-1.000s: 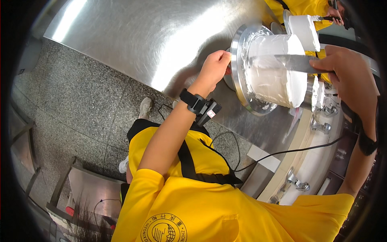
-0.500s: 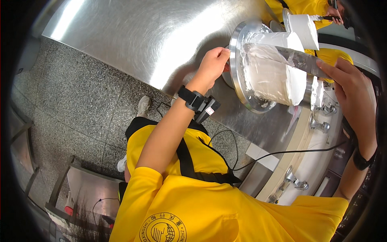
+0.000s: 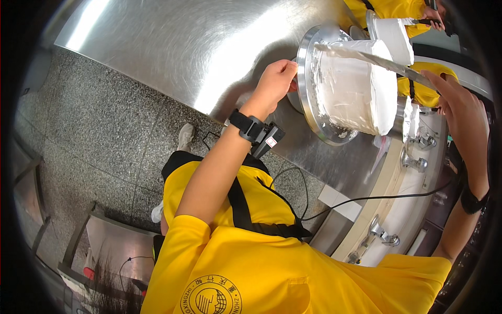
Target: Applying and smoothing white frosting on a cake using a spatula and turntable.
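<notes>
Your left hand (image 3: 280,81) pinches the turntable (image 3: 305,89); right hand (image 3: 461,107), upper right, grips the spatula (image 3: 387,63): tilting could gouge the cream (image 3: 348,89).

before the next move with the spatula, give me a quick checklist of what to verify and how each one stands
1. Spatula held in the right hand: ok, gripped at its handle end.
2. Left hand at the turntable: ok, it is at the rim; how firmly it holds cannot be told.
3. White-coated cake seated on the turntable: ok.
4. Turntable surface free of white smears: not ok, some lie around the cake's base.
5. Blade touching the coating: cannot tell, it crosses the cake in this view but contact is unclear.
6. Black cable away from the turntable: ok, it runs apart from it.
</notes>
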Motion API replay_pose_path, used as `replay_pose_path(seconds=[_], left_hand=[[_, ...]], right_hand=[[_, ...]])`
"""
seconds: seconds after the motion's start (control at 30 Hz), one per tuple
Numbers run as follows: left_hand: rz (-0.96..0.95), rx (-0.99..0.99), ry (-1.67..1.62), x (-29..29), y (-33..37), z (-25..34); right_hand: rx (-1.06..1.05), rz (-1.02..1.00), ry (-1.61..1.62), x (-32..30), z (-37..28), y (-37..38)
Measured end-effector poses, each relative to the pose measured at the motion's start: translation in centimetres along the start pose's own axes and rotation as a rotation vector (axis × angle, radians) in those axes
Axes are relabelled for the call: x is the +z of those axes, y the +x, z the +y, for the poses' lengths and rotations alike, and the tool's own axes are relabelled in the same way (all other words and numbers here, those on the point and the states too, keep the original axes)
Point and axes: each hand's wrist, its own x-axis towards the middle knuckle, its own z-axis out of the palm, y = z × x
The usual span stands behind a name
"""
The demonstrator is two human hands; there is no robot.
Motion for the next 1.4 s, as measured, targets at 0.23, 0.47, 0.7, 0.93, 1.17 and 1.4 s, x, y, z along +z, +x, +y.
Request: replay_pose_path(seconds=[0.23, 0.47, 0.7, 0.93, 1.17, 1.4], left_hand=[[0.010, 0.009, 0.010, -0.3, 0.3, -0.3], [0.012, 0.011, -0.016, -0.2, 0.2, -0.2], [-0.038, -0.022, 0.025, -0.5, 0.2, -0.1], [0.003, 0.011, -0.009, -0.4, 0.0, -0.1], [-0.050, -0.018, 0.022, -0.4, 0.1, 0.0], [-0.033, -0.001, 0.021, -0.7, 0.0, -0.2]], right_hand=[[-0.083, 0.051, -0.007, 0.7, -0.2, 0.2], [-0.138, 0.240, -0.155, 2.4, -0.1, 1.5], [-0.279, 0.461, -0.328, 2.3, 0.1, 2.3], [-0.223, 0.280, -0.278, 1.7, 0.0, 1.7], [-0.139, 0.263, -0.273, 2.0, 0.7, 2.3], [-0.188, 0.352, -0.365, 1.8, -0.5, 2.0]])
